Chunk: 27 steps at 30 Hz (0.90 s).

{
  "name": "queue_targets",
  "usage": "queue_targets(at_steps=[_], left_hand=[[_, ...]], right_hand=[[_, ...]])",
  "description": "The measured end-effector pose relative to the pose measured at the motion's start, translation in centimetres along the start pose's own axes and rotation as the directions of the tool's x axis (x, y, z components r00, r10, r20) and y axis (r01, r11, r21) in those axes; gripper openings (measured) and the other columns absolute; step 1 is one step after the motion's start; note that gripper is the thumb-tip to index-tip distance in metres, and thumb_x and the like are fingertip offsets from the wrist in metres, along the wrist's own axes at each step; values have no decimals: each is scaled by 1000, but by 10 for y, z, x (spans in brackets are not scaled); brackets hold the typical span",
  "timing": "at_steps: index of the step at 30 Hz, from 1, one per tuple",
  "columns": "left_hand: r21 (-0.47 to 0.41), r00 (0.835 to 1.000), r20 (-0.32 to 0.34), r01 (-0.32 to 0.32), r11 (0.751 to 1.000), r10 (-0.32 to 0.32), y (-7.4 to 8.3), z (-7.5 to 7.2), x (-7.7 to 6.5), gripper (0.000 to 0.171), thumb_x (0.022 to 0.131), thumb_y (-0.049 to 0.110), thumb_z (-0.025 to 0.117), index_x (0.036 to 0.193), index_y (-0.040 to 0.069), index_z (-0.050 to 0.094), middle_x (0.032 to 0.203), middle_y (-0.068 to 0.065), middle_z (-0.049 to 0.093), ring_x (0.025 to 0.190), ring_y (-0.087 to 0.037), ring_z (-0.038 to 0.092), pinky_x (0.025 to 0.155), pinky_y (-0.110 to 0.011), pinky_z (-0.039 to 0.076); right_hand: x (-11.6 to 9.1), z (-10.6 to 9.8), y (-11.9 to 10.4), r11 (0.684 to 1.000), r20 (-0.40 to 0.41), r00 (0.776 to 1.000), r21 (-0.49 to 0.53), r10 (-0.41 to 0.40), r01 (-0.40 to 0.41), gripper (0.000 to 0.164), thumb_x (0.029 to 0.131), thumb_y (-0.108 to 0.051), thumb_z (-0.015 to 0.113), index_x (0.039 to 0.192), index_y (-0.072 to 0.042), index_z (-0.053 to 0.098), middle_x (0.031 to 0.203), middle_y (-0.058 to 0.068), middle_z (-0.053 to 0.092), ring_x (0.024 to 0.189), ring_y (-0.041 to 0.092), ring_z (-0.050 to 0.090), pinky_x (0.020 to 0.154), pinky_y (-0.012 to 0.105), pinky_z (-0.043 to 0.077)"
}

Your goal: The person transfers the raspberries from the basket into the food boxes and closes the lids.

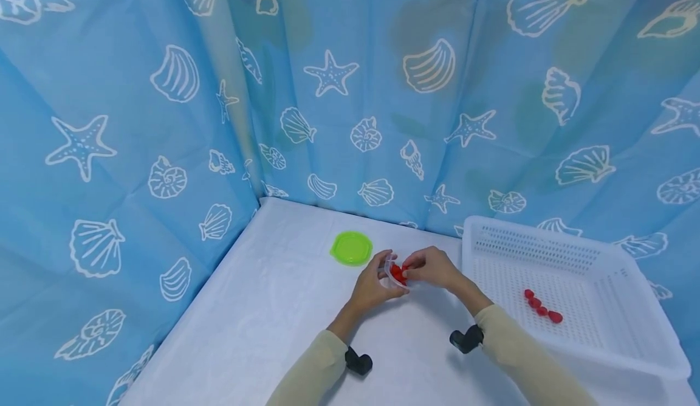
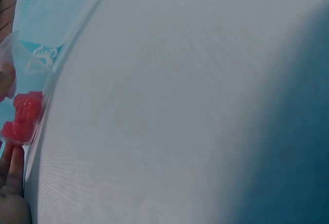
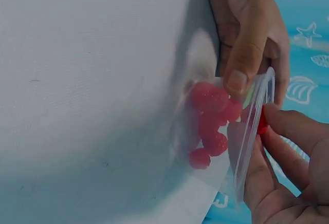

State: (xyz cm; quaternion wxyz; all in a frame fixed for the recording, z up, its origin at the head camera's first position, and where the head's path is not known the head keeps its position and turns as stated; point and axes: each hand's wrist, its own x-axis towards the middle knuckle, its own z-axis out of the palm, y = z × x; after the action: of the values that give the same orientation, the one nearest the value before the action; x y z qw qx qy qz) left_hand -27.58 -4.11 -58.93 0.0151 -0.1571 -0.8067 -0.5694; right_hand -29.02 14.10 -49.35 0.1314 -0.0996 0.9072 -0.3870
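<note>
In the head view my left hand (image 1: 370, 287) grips a small clear plastic tub (image 1: 389, 266), tilted with its mouth toward my right hand (image 1: 434, 267). Several red raspberries (image 3: 208, 113) lie inside, showing through the wall in the right wrist view. There, my right thumb and fingers pinch one red raspberry (image 3: 262, 121) at the tub's rim. The left wrist view catches the bumpy berries (image 2: 26, 110) in the tub at its left edge. A bright green lid (image 1: 352, 248) lies flat on the table beyond my left hand.
A white perforated plastic basket (image 1: 629, 309) stands on the right of the white-covered table (image 1: 219, 333), with several raspberries (image 1: 541, 310) lined up in it. Blue curtains (image 1: 339, 126) printed with shells and starfish hang along the back and left edges.
</note>
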Motion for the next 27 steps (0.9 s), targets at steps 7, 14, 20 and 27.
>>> queue_targets(at_steps=[7, 14, 20, 27], left_hand=[[-9, 1000, 16, -23, 1000, 23, 1, -1, 2, 91, 72, 27, 87, 147, 17, 37, 141, 10, 49, 126, -7, 48, 94, -21, 46], [-17, 999, 14, -30, 999, 31, -1, -2, 2, 90, 73, 27, 87, 147, 15, 37, 141, 9, 49, 126, -7, 48, 94, -20, 46], [2, 1000, 1, -16, 1000, 16, 3, -2, 0, 91, 72, 31, 87, 147, 19, 37, 142, 12, 48, 128, -7, 47, 95, -21, 45], [20, 999, 8, 39, 999, -39, 4, -1, 1, 92, 72, 31, 88, 148, 20, 37, 142, 12, 48, 128, -9, 47, 94, -22, 47]], right_hand=[[4, 3, -1, 997, 20, 1000, -72, -3, 4, 22, 79, -6, 79, 100, -5, 74, 89, 2, 70, 77, 15, 63, 73, 31, 58], [3, 4, -4, 997, 21, 1000, -71, 1, 0, 21, 80, -8, 78, 100, -4, 74, 90, 2, 70, 78, 16, 63, 74, 32, 58], [-6, -19, -13, 998, 22, 999, -42, -38, 38, 21, 84, -14, 74, 103, -6, 74, 93, 2, 70, 82, 18, 62, 74, 32, 57], [-20, -75, -19, 998, 0, 998, 5, -65, 65, 26, 91, -19, 69, 112, -3, 70, 101, 9, 70, 86, 22, 68, 78, 38, 58]])
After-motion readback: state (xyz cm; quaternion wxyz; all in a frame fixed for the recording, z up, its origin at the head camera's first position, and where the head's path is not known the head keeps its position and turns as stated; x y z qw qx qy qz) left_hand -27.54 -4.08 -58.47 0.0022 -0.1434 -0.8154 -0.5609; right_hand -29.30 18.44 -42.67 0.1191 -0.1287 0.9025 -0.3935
